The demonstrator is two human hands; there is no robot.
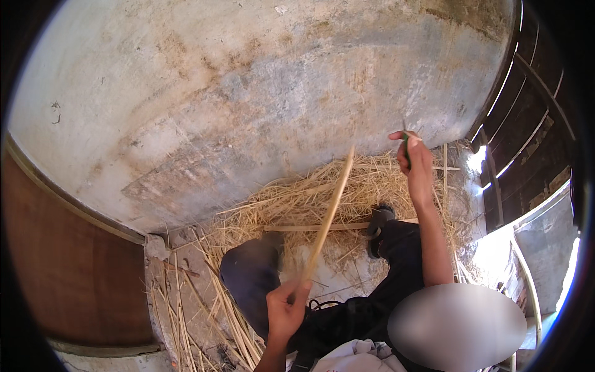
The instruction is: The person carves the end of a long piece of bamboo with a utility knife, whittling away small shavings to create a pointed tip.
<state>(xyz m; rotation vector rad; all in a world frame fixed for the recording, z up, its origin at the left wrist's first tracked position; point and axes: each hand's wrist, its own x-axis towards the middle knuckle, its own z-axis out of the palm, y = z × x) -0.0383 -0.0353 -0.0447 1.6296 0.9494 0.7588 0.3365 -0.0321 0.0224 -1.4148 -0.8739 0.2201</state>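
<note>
Here we found the work midway, as far as we could judge. The left hand (286, 308) was closed around the lower end of a long pale bamboo strip (328, 214), which rose slanting up and away over the knees. The right hand (414, 160), raised near the wall, was curled around a thin dark green-handled tool (406, 147); we could not tell what kind. A second flat strip (322, 227) lay crosswise on the floor just past the feet, so at least one piece looked finished with, while the one in hand was not yet laid down. Dry straw (291, 208), thin and golden, was heaped against the rough, stained plaster wall (248, 93). More stalks (186, 304) trailed by a smooth brown wooden panel (68, 260). Dark slats (527, 124) let light through on the right.
</note>
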